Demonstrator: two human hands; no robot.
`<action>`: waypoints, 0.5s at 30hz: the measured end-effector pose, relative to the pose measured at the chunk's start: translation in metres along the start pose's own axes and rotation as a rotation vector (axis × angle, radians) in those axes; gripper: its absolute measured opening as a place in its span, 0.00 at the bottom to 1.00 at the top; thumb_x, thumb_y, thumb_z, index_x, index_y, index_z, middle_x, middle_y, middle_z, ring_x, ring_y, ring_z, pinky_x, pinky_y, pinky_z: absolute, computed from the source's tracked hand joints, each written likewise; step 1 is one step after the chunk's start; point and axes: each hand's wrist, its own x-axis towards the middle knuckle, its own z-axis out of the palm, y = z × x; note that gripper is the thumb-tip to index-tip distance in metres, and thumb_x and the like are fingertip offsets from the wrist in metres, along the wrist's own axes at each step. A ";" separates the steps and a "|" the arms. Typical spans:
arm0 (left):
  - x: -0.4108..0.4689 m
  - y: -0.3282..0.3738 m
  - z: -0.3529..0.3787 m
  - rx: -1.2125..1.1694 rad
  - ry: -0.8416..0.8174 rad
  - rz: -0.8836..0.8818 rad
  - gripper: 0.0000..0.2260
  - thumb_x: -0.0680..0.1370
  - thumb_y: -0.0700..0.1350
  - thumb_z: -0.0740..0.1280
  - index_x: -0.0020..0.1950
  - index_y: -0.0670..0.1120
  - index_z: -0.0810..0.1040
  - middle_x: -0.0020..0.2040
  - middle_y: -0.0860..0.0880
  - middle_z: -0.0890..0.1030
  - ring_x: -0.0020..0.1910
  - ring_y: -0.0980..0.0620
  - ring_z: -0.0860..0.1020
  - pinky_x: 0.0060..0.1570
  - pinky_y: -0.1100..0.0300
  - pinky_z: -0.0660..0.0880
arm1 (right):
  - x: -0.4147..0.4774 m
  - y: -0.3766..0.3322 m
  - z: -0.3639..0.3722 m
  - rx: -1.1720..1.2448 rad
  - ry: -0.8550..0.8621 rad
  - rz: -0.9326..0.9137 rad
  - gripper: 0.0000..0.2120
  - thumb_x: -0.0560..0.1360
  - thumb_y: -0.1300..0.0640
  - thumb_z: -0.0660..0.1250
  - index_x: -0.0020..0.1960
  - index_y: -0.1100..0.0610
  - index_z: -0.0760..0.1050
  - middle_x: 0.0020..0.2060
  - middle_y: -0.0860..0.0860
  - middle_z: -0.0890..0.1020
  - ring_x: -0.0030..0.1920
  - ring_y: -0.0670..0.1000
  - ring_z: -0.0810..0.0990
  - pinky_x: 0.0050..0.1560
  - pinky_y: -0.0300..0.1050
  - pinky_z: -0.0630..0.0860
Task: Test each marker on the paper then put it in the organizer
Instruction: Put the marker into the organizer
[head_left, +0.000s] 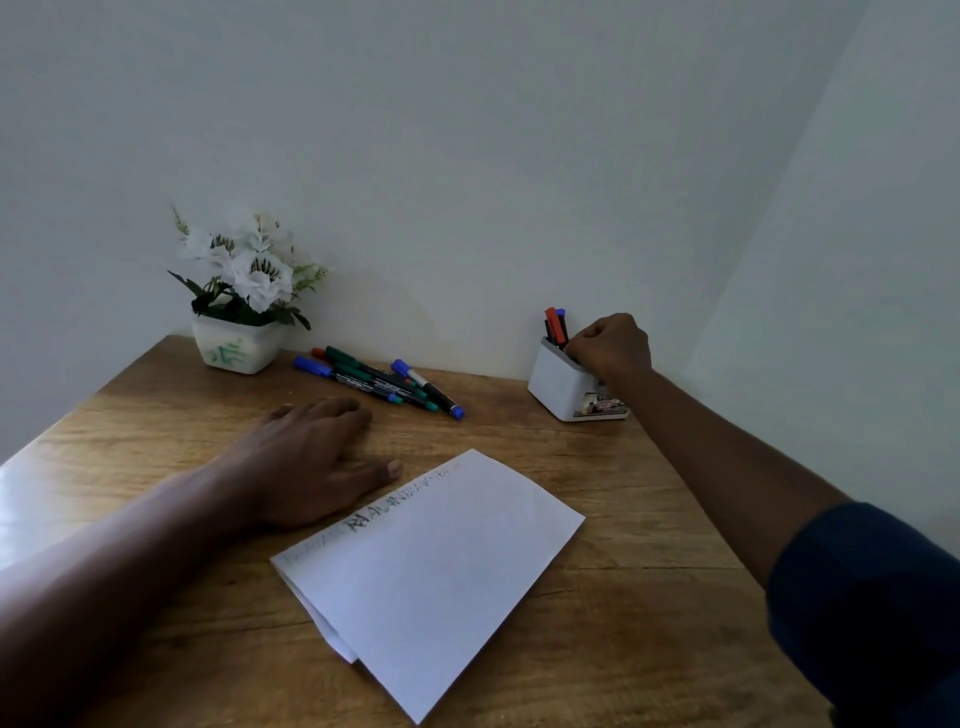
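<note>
A folded white paper (431, 566) with scribbles along its far edge lies on the wooden table (623, 493). Several markers with blue, green and red caps (379, 382) lie in a loose pile at the back. A white organizer (561, 384) stands at the back right with a red-capped and a blue-capped marker (555, 325) upright in it. My right hand (610, 345) is over the organizer's opening, fingers curled; whether they still grip a marker is hidden. My left hand (317, 457) rests flat on the table, left of the paper, fingers spread.
A white pot of white flowers (241, 312) stands at the back left corner against the wall. The wall runs right behind the markers and organizer. The table's left edge slants toward me.
</note>
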 end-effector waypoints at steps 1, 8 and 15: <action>0.000 0.000 0.000 -0.001 -0.002 -0.001 0.52 0.62 0.80 0.40 0.80 0.55 0.56 0.81 0.52 0.57 0.79 0.50 0.58 0.77 0.48 0.56 | -0.003 -0.002 0.001 -0.009 0.065 -0.042 0.05 0.70 0.60 0.69 0.41 0.59 0.83 0.38 0.53 0.85 0.43 0.54 0.84 0.41 0.51 0.83; 0.000 0.002 0.002 -0.015 -0.002 -0.014 0.38 0.76 0.72 0.52 0.81 0.53 0.55 0.82 0.51 0.55 0.80 0.51 0.55 0.78 0.49 0.52 | -0.059 -0.054 0.025 0.081 0.009 -0.475 0.06 0.74 0.51 0.70 0.43 0.52 0.81 0.35 0.45 0.83 0.37 0.45 0.82 0.38 0.41 0.77; -0.001 0.003 0.001 -0.010 -0.010 -0.016 0.37 0.77 0.71 0.52 0.81 0.52 0.55 0.82 0.50 0.55 0.80 0.50 0.55 0.78 0.47 0.52 | -0.056 -0.096 0.098 -0.155 -0.410 -0.390 0.15 0.75 0.48 0.69 0.44 0.61 0.80 0.38 0.55 0.83 0.40 0.52 0.82 0.39 0.48 0.80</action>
